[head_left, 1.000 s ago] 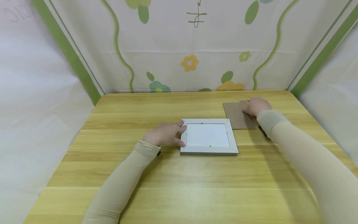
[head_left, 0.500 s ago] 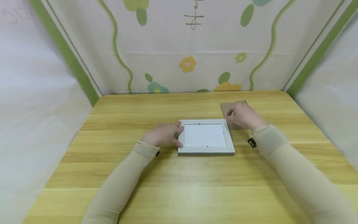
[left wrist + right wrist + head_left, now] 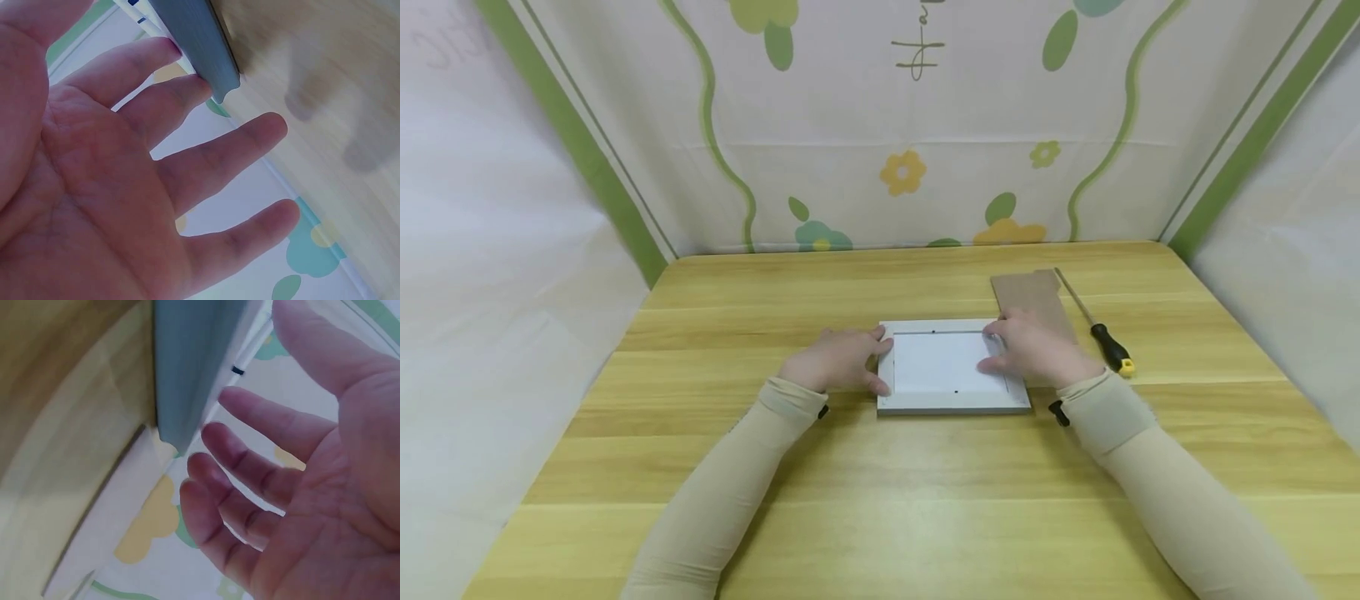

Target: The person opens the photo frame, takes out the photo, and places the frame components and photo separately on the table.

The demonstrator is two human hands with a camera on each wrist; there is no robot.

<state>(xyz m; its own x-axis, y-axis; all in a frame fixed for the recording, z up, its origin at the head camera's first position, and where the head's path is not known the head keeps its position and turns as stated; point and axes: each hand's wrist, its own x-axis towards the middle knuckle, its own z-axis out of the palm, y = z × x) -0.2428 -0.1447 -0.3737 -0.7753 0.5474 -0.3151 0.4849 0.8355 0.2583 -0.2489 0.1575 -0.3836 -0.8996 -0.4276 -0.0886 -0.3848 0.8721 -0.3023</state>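
A white picture frame [image 3: 955, 400] lies back side up on the wooden table, with a white panel [image 3: 940, 362] inside its border. My left hand [image 3: 835, 360] rests at its left side, fingertips on the border and fingers spread. On the opposite side, my right hand [image 3: 1037, 350] reaches over the right border, thumb and fingers loosely apart. In the left wrist view the grey outer edge [image 3: 200, 50] passes close by two fingertips. The right wrist view has the frame's edge [image 3: 194, 362] beside relaxed fingers [image 3: 234, 447].
Behind the right hand lies a thin brown board [image 3: 1030, 292], partly covered by that hand. A screwdriver [image 3: 1108, 346] with a black and yellow handle lies to its right, its shaft pointing away. A patterned cloth [image 3: 850, 167] hangs along the table's far edge.
My right hand has moved from over the brown board, left and nearer, onto the frame's right side. The screwdriver now shows in full. My left hand has stayed at the frame.
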